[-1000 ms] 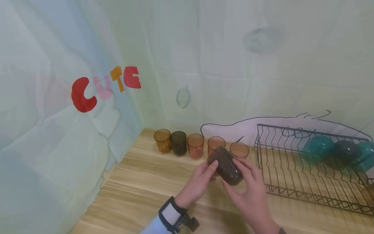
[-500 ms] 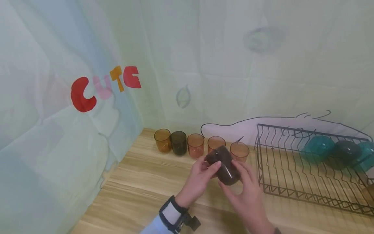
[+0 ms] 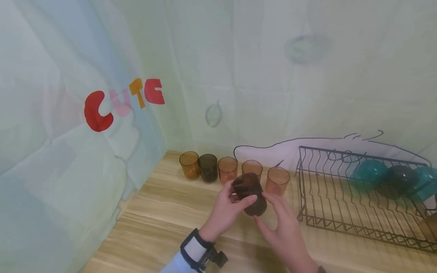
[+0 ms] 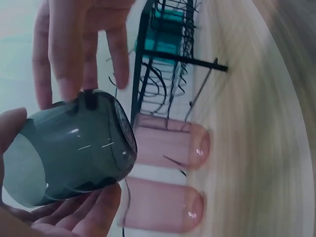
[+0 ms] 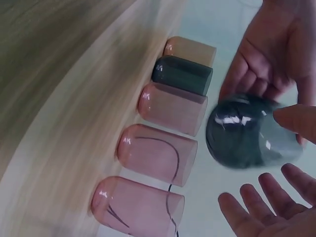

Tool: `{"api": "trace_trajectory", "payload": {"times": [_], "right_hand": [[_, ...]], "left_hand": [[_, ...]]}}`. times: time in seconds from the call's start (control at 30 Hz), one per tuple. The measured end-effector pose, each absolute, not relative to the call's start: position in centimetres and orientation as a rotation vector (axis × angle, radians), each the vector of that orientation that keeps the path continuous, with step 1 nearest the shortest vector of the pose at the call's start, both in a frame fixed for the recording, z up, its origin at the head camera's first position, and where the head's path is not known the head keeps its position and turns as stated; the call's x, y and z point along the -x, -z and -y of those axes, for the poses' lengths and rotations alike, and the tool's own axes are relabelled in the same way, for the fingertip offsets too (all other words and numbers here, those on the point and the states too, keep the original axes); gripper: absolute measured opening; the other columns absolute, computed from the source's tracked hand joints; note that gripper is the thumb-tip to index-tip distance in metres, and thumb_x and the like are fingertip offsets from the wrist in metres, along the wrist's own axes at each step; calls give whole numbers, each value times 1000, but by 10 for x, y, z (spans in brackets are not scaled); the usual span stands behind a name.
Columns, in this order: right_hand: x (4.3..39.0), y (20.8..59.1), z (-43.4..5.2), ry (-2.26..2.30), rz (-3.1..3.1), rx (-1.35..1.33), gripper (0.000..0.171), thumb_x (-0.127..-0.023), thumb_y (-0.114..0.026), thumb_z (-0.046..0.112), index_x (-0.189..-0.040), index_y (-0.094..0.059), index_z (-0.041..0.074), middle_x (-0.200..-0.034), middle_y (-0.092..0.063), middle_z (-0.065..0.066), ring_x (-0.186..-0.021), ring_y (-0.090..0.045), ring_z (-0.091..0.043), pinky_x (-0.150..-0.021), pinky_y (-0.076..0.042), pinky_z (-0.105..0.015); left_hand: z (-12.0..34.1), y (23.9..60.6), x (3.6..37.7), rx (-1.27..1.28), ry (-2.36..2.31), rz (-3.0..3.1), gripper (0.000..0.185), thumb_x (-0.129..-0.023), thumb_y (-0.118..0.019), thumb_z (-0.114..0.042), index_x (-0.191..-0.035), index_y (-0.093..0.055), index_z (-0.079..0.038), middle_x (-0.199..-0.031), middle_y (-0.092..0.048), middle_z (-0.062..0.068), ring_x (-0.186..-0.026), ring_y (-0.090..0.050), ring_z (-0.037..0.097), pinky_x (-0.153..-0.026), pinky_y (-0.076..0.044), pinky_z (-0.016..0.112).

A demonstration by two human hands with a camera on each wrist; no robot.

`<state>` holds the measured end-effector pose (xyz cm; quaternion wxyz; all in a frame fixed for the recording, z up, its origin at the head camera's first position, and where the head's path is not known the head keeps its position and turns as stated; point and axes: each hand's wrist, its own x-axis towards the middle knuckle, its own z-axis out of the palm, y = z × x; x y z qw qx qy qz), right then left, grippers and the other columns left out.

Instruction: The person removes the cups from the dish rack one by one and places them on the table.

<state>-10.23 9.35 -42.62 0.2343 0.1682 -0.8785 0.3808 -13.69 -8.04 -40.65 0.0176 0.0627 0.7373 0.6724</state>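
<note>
While your left hand (image 3: 229, 204) curls round the dark cup (image 3: 250, 192) at lower centre of the frame, your right hand (image 3: 281, 223) hovers just beside it, fingers relaxed and off the glass. You look mid-carry, cup tilted above the table (image 3: 153, 227). Next, judge a free spot near the row of cups (image 3: 235, 170), left of the rack (image 3: 341, 197), and set it upright.

Soft, even, fairly bright light fills the head view, casting only faint shadows beneath the hands on the bench (image 3: 164, 212), and the picture bends slightly toward its edges. Both wrist views are cooler in tint and smeared by motion blur across the wood grain. Small white glints sit on the dark cup (image 5: 249, 133).
</note>
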Motion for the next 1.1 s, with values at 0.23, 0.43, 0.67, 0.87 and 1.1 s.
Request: {"api": "trace_trajectory", "payload": {"times": [0.23,0.43,0.67,0.87,1.1], "right_hand": [[105,424,-106,-979,2429,-444,63,-74,-78,24,-131,-51,24,-133,-53,6,-123,-49,-17,-103,-41,-37],[109,421,-117,-971,2481,-375,55,-74,-79,25,-125,-57,20,-133,-53,2,-124,-47,-22,-104,-39,-47],[112,418,-122,-979,2518,-355,52,-76,-77,25,-123,-58,22,-134,-53,4,-124,-48,-21,-105,-39,-47],[111,418,-125,-978,2539,-336,50,-75,-78,24,-121,-59,21,-132,-53,4,-123,-48,-21,-104,-40,-48],[112,420,-129,-959,2554,-334,49,-76,-77,25,-121,-59,21,-132,-54,1,-123,-48,-20,-104,-39,-48]], "left_hand": [[107,404,136,-92,-2018,-2418,66,-79,-75,-29,-133,-40,-11,-126,-54,12,-109,-59,25,-92,-51,36],[141,431,152,111,-2010,-2556,76,-72,-78,-43,-132,-40,-14,-126,-53,6,-113,-55,23,-98,-47,39],[179,439,159,317,-2001,-2698,82,-72,-78,-44,-135,-35,-11,-128,-48,11,-111,-53,28,-92,-47,39],[200,445,164,450,-2005,-2781,83,-75,-78,-34,-136,-30,-6,-133,-41,17,-117,-47,31,-97,-43,42],[213,457,171,626,-1949,-2877,82,-77,-76,-23,-138,-25,-3,-140,-36,21,-132,-36,33,-111,-30,47]]}}
